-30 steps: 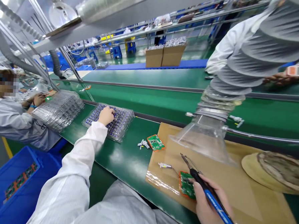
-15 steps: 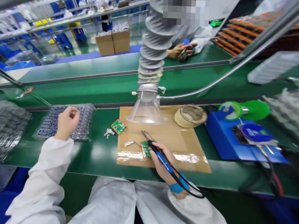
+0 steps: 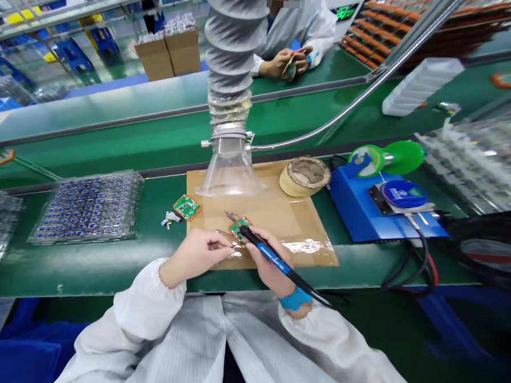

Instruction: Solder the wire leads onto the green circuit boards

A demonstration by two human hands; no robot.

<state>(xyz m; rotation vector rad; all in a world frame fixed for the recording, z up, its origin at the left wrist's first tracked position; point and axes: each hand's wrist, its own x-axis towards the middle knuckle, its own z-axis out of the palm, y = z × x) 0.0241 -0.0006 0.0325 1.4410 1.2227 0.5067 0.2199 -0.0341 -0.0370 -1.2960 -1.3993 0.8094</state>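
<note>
My right hand (image 3: 273,264) grips a blue and black soldering iron (image 3: 273,257), its metal tip pointing up and left over the brown mat. Just under the tip is a green circuit board (image 3: 235,229) with an orange edge, partly hidden by the iron and my fingers. My left hand (image 3: 203,250) is closed in a pinch at the board's lower left; what lies between the fingertips is too small to make out. A second circuit board (image 3: 186,207) lies at the mat's left edge, beside a few small white connectors (image 3: 170,218).
A clear tray of small blue parts (image 3: 92,206) stands at left. A fume hood (image 3: 231,167) hangs over the brown mat (image 3: 296,222), near a round pot (image 3: 304,177). At right sits a blue soldering station (image 3: 365,220) with a green solder reel (image 3: 405,157). A co-worker's hands (image 3: 283,62) are across the bench.
My left hand has moved right from above the parts tray to the circuit board. My right hand still holds the soldering iron, and the camera view has shifted.
</note>
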